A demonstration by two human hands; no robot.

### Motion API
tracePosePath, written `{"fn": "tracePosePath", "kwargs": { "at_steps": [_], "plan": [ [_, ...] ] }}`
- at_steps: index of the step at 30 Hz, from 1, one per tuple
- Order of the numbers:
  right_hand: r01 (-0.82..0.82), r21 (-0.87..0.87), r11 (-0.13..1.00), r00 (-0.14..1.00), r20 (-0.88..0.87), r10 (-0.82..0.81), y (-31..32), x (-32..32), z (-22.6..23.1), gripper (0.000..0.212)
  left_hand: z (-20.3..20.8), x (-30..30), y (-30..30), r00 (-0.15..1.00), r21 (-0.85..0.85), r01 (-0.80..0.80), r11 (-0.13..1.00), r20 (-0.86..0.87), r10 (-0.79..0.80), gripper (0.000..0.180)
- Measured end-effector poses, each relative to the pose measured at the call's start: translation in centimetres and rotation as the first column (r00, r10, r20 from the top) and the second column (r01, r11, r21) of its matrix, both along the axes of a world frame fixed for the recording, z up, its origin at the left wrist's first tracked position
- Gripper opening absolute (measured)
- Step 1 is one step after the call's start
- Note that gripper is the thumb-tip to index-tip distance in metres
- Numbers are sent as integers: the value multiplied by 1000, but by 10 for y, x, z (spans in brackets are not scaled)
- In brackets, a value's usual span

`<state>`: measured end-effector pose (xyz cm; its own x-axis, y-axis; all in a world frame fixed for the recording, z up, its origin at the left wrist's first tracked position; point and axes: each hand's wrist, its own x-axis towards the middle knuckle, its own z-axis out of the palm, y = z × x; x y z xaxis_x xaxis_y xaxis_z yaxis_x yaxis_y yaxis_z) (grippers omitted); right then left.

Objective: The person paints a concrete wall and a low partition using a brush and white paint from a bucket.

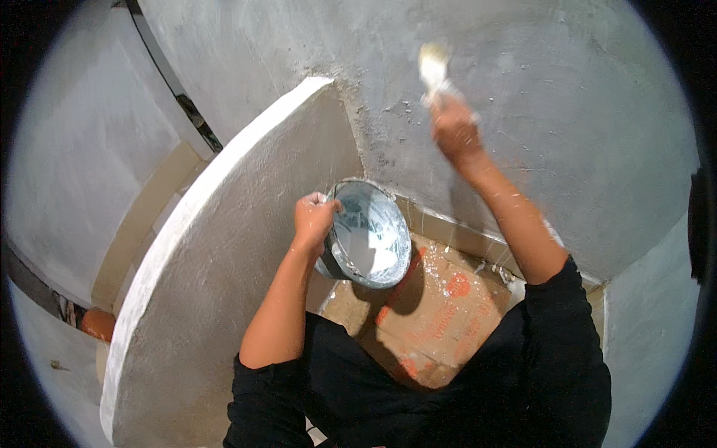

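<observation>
The grey plastered wall (582, 112) fills most of the view, with a white-edged partition (224, 224) jutting out from it on the left and flattened cardboard (441, 313) on the floor below. The left hand (314, 216) is closed over the rim of a bucket (370, 235) of white paint, holding it tilted near the partition. The right hand (454, 131) is clenched round a paintbrush (433, 71), its bristles against the wall above.

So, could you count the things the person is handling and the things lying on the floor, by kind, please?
Paint brush, in the right hand: 1
Paint pail, held at its rim by the left hand: 1
Flattened cardboard on the floor: 1
Total: 3
</observation>
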<state>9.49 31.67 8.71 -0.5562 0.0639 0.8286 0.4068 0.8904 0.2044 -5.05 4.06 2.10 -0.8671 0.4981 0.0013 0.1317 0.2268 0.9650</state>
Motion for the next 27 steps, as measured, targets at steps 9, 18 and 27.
{"fn": "tracePosePath", "kwargs": {
  "at_steps": [9,18,27],
  "plan": [
    [-254,-438,862,939,102,329,-26,-32,-41,12,0,6,3,1000,-105,11,994,26,-8,15],
    [-137,35,990,991,16,137,-22,-62,-66,16,-5,-4,-5,991,-35,86,996,102,-82,10],
    [-154,-375,914,970,117,211,-39,-98,-84,14,13,10,-11,998,-116,63,991,17,-62,17]
  ]
}}
